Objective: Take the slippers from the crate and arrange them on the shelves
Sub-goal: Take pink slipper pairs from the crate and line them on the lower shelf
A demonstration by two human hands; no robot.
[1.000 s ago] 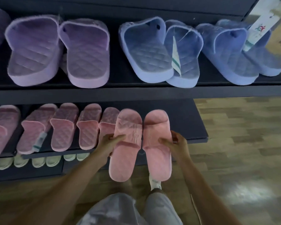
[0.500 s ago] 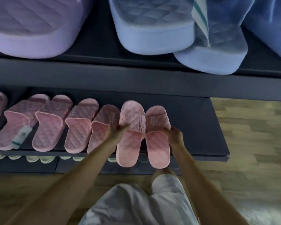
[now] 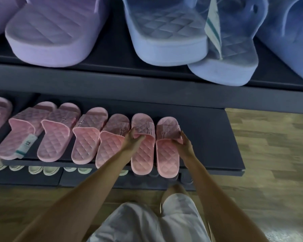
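Head view, nearest first: pale grey shorts (image 3: 147, 220) at bottom edge over wood-plank floor (image 3: 269, 154), two bare forearms reaching out to the dark grey middle shelf (image 3: 217, 145). Left hand (image 3: 134, 139) curled round the strap of the left pink quilted rubber slipper (image 3: 143, 154), right hand (image 3: 184, 145) pinching the strap edge of the right pink quilted rubber slipper (image 3: 167, 159); pair side by side at right end of a row of matching pink slippers (image 3: 54, 137), heels overhanging the front lip. Beyond, on the dark upper shelf (image 3: 112, 79): chunky lilac foam slipper (image 3: 54, 32) to left, pale blue quilted slippers (image 3: 164, 32) to right.

Matt quilted pink foam slippers (image 3: 142, 154)
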